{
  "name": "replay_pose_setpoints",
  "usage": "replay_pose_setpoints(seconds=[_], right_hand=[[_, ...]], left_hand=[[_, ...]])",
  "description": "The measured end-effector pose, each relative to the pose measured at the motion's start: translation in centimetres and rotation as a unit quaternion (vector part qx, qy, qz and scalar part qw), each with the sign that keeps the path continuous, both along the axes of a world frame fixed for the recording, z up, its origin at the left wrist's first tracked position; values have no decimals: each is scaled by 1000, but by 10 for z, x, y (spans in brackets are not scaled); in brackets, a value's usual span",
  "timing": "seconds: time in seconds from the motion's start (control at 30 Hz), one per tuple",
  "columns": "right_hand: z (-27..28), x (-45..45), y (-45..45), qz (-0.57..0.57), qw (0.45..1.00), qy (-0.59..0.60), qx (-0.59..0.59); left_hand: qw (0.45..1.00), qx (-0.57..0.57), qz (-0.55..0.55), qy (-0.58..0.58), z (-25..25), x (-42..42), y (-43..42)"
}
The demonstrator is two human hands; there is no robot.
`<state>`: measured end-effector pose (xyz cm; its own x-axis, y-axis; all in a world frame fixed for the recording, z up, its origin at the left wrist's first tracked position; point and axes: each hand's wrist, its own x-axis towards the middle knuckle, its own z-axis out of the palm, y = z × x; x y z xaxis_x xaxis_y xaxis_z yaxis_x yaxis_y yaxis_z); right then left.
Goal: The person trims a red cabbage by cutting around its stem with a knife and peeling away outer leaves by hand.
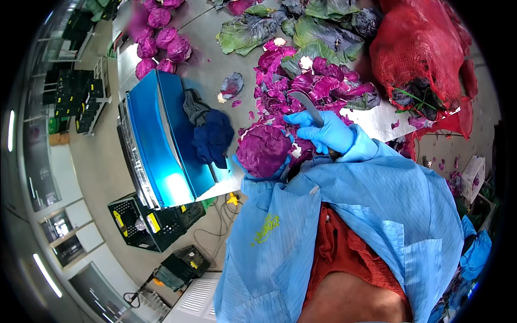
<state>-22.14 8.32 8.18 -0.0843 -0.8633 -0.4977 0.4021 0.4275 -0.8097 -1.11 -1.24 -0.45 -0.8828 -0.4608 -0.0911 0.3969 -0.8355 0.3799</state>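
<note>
Left hand [280, 172] cups purple cabbage [263, 151] | right hand [329, 132] grips knife [309, 107] | knife points forward-left, long axis diagonal

Left hand [281, 173] mostly hidden under the red cabbage [264, 149] at frame centre; only slips of blue glove show. Knife [308, 105]: most of the handle covered by the right hand [329, 133]. Red mesh sack [417, 46], upper right, runs off the top edge; contents largely masked by netting. Upper left, a round blurred patch over purple heads [159, 18]. Yellow-green lettering [265, 230] on jacket [280, 258]: illegible. Jacket cut by bottom edge.
</note>
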Motion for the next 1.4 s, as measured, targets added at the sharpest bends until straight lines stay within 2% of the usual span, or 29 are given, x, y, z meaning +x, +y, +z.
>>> replay_pose_setpoints(seconds=[0.1, 0.2, 0.27, 0.33, 0.4, 0.43, 0.5, 0.53, 0.63, 0.73, 0.8, 0.9, 1.0, 1.07, 1.17, 1.27, 1.4], right_hand=[[10, 11, -6, 18, 997, 58, -46], [-11, 21, -14, 8, 977, 142, -159], [-8, 22, -13, 26, 969, 197, -147], [-7, 24, -13, 35, 945, 278, -172], [-8, 23, -12, 41, 939, 284, -188], [-10, 22, -11, 45, 937, 286, -196], [-19, 21, -10, 37, 892, 359, -273], [-23, 21, -10, 34, 865, 393, -311], [-25, 19, -7, 53, 837, 442, -320], [-27, 20, -1, 98, 823, 481, -286], [-29, 17, 2, 125, 849, 433, -274], [-37, 13, 5, 127, 874, 388, -263], [-27, 16, 0, 38, 864, 375, -334], [-36, 19, -3, -24, 831, 398, -388], [-18, 9, 1, 27, 866, 402, -296], [-20, 8, 2, 23, 903, 356, -238], [-20, 11, 3, -4, 866, 388, -317]], left_hand=[[999, 0, -14, 31, 1, -1, -3], [998, -6, -27, 55, 0, -2, -2], [998, -7, -20, 52, 0, -2, -2], [1000, 6, 20, 1, 1, 4, 3], [995, 21, 70, -72, -1, 9, 8], [994, 27, 79, -73, -7, 11, 9], [992, 37, 98, -73, -17, 12, 10], [992, 27, 86, -90, -17, 12, 11], [988, 7, 60, -140, -8, 11, 13], [984, 8, 49, -171, -1, 10, 14], [985, 4, 40, -170, -1, 12, 15], [989, 64, -2, -136, 0, 13, 15], [989, 61, 8, -133, 3, 9, 18], [989, 93, 13, -115, 2, 7, 20], [990, 97, -14, -103, -1, 5, 16], [991, 73, -39, -109, 9, 2, 10], [991, 85, -27, -96, 16, -1, 14]])
